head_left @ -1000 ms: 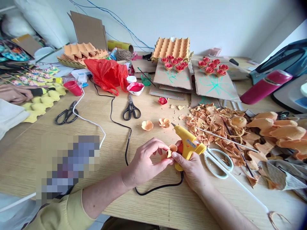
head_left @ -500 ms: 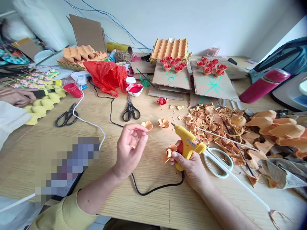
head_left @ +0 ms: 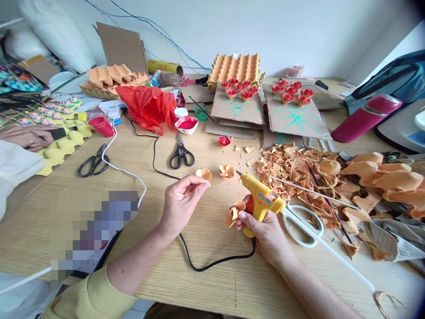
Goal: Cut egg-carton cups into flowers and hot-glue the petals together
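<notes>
In my right hand point(head_left: 265, 235) is a yellow hot glue gun point(head_left: 260, 195), its nozzle pointing up and left. The thumb and fingers of that hand also pinch a small orange egg-carton flower point(head_left: 233, 215) against the gun's handle side. My left hand point(head_left: 182, 201) is apart from it to the left, thumb and fingertips pressed together. Whatever lies in that pinch is too small to make out. Just behind those fingertips sits an orange carton cup flower point(head_left: 204, 173) on the table, partly covered. Another cup flower point(head_left: 227, 171) stands beside it, near the nozzle.
Carton scraps point(head_left: 285, 168) and white-handled scissors point(head_left: 303, 226) lie right. Black scissors point(head_left: 181, 155), a bowl of red paint point(head_left: 187, 124) and a red flower point(head_left: 224, 141) are beyond my hands. Red flowers stand on cardboard point(head_left: 294, 117). Another person's hand point(head_left: 26, 136) is far left.
My left hand has moved left, away from the held flower, its fingers first looser, then pinched together near the cup flower. A thin strand trailed from it half a second ago. My right hand stayed put.
</notes>
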`<action>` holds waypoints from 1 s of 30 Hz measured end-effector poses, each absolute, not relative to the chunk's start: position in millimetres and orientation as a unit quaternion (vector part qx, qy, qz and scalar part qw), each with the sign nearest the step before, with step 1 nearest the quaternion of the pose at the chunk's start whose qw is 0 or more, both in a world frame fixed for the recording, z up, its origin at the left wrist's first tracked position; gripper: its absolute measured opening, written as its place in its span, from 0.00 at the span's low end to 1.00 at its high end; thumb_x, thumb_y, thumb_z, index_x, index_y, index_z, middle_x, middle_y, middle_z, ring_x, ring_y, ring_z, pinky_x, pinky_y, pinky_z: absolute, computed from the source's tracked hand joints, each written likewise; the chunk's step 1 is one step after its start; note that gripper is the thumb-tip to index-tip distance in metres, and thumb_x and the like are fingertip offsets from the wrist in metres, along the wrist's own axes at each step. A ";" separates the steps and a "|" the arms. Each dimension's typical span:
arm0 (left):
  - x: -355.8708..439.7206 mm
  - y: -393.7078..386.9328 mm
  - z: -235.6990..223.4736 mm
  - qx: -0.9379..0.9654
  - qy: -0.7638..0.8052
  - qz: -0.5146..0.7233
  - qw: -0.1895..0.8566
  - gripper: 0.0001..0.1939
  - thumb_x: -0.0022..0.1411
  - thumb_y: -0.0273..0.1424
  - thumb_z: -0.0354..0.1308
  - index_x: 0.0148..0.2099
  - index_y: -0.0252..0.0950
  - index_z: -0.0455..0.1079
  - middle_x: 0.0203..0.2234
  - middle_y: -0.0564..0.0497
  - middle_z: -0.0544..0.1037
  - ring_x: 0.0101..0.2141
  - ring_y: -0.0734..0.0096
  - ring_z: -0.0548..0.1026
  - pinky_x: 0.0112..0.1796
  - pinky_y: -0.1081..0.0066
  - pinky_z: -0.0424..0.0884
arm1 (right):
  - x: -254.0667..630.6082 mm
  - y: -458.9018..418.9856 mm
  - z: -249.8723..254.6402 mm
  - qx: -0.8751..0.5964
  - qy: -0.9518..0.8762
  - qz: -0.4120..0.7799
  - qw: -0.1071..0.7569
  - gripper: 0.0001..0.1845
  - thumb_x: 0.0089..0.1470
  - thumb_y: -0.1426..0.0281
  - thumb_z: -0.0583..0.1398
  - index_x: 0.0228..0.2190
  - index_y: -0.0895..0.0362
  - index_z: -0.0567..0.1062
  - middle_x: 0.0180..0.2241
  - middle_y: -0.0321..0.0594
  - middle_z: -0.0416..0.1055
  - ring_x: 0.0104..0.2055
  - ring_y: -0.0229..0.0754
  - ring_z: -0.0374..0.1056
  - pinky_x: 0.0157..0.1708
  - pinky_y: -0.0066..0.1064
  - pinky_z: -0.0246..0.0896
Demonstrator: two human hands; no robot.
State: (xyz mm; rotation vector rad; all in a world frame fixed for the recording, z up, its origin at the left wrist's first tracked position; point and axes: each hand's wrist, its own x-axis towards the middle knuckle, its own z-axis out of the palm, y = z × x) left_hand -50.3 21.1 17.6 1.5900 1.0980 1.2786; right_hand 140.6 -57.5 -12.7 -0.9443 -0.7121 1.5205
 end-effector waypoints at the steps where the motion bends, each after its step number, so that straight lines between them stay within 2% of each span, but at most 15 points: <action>1: -50.0 20.3 17.8 0.637 0.434 0.495 0.401 0.08 0.63 0.34 0.63 0.34 0.34 0.72 0.28 0.52 0.76 0.30 0.74 0.72 0.33 0.74 0.69 | 140.7 -57.8 -12.6 -0.401 -0.305 0.649 0.571 0.19 0.51 0.65 0.71 0.39 0.54 0.69 0.35 0.35 0.77 0.30 0.33 0.70 0.32 0.27 0.68; 6: -52.1 19.4 14.5 0.649 0.437 0.471 0.407 0.14 0.71 0.36 0.52 0.32 0.37 0.62 0.22 0.57 0.64 0.24 0.77 0.62 0.27 0.75 0.60 | 141.1 -59.2 -11.6 -0.397 -0.306 0.649 0.572 0.19 0.51 0.65 0.71 0.39 0.54 0.70 0.34 0.34 0.76 0.29 0.32 0.70 0.31 0.26 0.67; 10: -56.6 23.2 12.3 0.629 0.446 0.515 0.374 0.19 0.73 0.37 0.48 0.27 0.37 0.56 0.20 0.57 0.59 0.23 0.76 0.60 0.28 0.74 0.59 | 141.4 -58.8 -10.2 -0.405 -0.304 0.648 0.569 0.19 0.50 0.65 0.72 0.39 0.54 0.70 0.34 0.34 0.76 0.28 0.32 0.70 0.30 0.26 0.68; 11: -57.1 24.3 12.3 0.620 0.449 0.530 0.365 0.18 0.72 0.36 0.50 0.28 0.37 0.57 0.22 0.57 0.60 0.24 0.77 0.60 0.28 0.75 0.60 | 141.4 -58.6 -9.9 -0.407 -0.303 0.647 0.569 0.19 0.50 0.64 0.72 0.38 0.54 0.70 0.34 0.34 0.76 0.28 0.32 0.69 0.30 0.26 0.68; 13: -56.7 25.4 13.0 0.616 0.456 0.541 0.346 0.07 0.67 0.33 0.58 0.36 0.38 0.64 0.28 0.56 0.66 0.24 0.79 0.62 0.27 0.76 0.61 | 141.4 -58.4 -9.5 -0.410 -0.305 0.646 0.568 0.20 0.49 0.64 0.72 0.38 0.54 0.70 0.33 0.34 0.76 0.28 0.33 0.69 0.30 0.27 0.67; 14: -55.8 24.9 13.7 0.627 0.455 0.536 0.335 0.06 0.64 0.31 0.61 0.42 0.39 0.67 0.33 0.55 0.68 0.25 0.79 0.63 0.27 0.76 0.62 | 141.3 -58.4 -9.5 -0.412 -0.306 0.644 0.568 0.20 0.49 0.64 0.72 0.38 0.54 0.70 0.33 0.35 0.75 0.28 0.33 0.69 0.29 0.27 0.67; 16: -53.0 21.5 15.7 0.681 0.432 0.504 0.309 0.12 0.63 0.27 0.62 0.49 0.40 0.69 0.37 0.53 0.70 0.26 0.79 0.66 0.28 0.76 0.64 | 141.0 -58.3 -9.8 -0.414 -0.309 0.642 0.567 0.20 0.49 0.63 0.72 0.38 0.54 0.70 0.33 0.35 0.75 0.28 0.33 0.69 0.29 0.27 0.68; 18: -49.8 15.6 17.9 0.752 0.376 0.462 0.283 0.06 0.64 0.26 0.59 0.44 0.39 0.74 0.35 0.52 0.72 0.28 0.77 0.68 0.30 0.75 0.66 | 140.8 -58.1 -10.5 -0.418 -0.312 0.639 0.566 0.20 0.49 0.63 0.72 0.38 0.54 0.70 0.33 0.35 0.75 0.27 0.33 0.69 0.29 0.28 0.68; 20: -46.8 9.4 19.5 0.802 0.316 0.427 0.275 0.05 0.65 0.25 0.59 0.40 0.38 0.76 0.33 0.51 0.74 0.31 0.75 0.70 0.32 0.75 0.69 | 140.8 -57.8 -11.3 -0.422 -0.313 0.634 0.567 0.20 0.49 0.62 0.72 0.39 0.53 0.71 0.32 0.34 0.75 0.27 0.34 0.69 0.29 0.28 0.68; 23: -43.8 3.0 19.5 0.826 0.275 0.399 0.288 0.06 0.63 0.26 0.62 0.42 0.38 0.77 0.33 0.50 0.75 0.33 0.72 0.73 0.34 0.73 0.71 | 141.2 -57.5 -11.9 -0.422 -0.319 0.629 0.570 0.19 0.50 0.62 0.71 0.39 0.52 0.71 0.30 0.32 0.73 0.26 0.34 0.69 0.29 0.29 0.68; 30: -40.8 1.1 15.1 0.818 0.279 0.399 0.306 0.08 0.60 0.24 0.64 0.42 0.39 0.77 0.34 0.51 0.75 0.33 0.73 0.74 0.35 0.73 0.73 | 142.1 -58.3 -10.8 -0.426 -0.324 0.628 0.565 0.19 0.50 0.61 0.71 0.39 0.52 0.71 0.29 0.32 0.73 0.26 0.35 0.68 0.29 0.30 0.67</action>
